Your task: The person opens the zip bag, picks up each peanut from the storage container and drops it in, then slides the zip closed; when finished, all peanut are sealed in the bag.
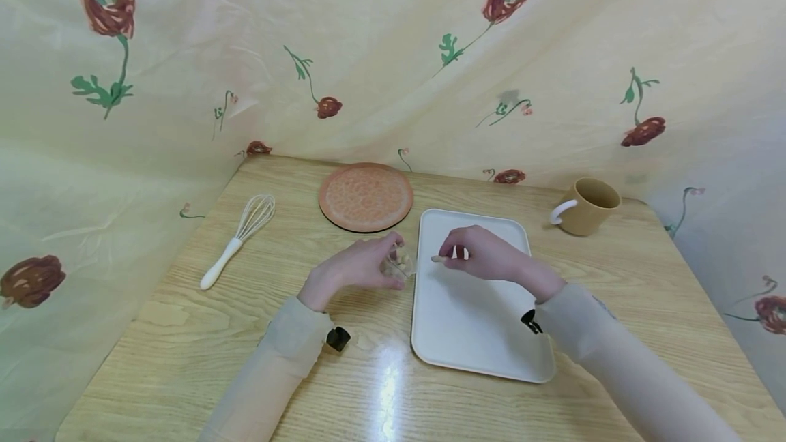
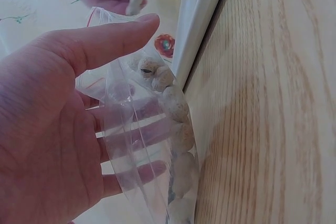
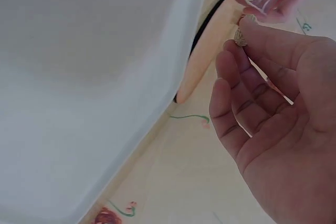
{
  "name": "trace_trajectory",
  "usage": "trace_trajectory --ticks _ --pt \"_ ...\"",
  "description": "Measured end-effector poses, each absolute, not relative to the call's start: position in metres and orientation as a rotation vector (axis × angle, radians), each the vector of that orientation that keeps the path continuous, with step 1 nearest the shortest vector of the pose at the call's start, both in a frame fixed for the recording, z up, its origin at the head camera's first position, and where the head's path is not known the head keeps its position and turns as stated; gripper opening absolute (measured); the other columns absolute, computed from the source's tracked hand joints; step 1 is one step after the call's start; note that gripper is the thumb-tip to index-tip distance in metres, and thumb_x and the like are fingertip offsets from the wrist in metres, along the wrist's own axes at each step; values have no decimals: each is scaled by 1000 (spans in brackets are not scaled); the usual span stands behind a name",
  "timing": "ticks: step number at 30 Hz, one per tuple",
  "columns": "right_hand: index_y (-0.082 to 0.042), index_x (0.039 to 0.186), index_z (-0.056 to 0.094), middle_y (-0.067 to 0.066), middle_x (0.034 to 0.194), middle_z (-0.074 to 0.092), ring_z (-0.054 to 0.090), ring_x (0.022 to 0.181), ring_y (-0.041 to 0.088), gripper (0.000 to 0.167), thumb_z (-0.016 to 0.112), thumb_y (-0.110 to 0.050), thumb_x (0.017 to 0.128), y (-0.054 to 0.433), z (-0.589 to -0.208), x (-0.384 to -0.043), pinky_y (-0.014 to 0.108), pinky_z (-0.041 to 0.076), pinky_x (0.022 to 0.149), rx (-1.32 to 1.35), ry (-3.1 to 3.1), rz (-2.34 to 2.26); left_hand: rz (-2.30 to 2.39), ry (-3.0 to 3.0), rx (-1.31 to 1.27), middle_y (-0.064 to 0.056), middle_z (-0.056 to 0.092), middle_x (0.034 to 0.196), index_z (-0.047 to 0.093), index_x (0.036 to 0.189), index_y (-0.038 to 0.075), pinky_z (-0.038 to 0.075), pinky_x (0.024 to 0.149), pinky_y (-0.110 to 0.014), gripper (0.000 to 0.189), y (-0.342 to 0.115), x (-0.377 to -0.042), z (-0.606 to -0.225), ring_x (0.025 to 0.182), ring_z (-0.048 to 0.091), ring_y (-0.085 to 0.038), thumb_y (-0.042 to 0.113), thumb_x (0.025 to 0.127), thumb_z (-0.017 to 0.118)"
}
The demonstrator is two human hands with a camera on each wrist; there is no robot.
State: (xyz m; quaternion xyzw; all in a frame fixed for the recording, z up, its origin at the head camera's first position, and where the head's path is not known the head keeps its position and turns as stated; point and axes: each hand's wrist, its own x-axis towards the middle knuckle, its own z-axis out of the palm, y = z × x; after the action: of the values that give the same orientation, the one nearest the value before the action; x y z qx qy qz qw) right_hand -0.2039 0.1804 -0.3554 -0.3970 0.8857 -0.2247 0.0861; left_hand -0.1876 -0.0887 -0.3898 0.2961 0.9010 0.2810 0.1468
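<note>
My left hand [image 1: 362, 264] curls round a clear zip bag [image 2: 142, 145], thumb on the near side and fingers showing through the plastic behind it. Several pale, speckled, peanut-like pieces [image 2: 175, 103] lie along the bag's lower side. The bag stands by the left edge of a white tray [image 1: 475, 333]. Over the tray, my right hand [image 1: 485, 254] pinches one small beige peanut [image 3: 240, 38] between thumb and fingertips, its shell rough and ridged. In the right wrist view, the other fingers are loosely bent.
A round orange patterned mat [image 1: 366, 196] lies behind the left hand. At the left is a whisk [image 1: 236, 244] with a white handle. A tan mug [image 1: 589, 207] with a white handle stands back right. Flowered cloth [image 1: 381, 53] hangs behind the wooden table [image 1: 202, 340].
</note>
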Motion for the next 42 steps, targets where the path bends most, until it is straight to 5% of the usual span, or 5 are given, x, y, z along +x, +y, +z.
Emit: trace_trajectory --ticks 42 --pt "-11 94 75 -7 87 65 54 71 5 7 77 -8 87 121 -361 -197 25 47 64 -1243 2658 -649 782 2601 898 -2 61 117 45 137 13 42 98 -47 65 -89 -189 -392 106 59 -16 36 87 78"
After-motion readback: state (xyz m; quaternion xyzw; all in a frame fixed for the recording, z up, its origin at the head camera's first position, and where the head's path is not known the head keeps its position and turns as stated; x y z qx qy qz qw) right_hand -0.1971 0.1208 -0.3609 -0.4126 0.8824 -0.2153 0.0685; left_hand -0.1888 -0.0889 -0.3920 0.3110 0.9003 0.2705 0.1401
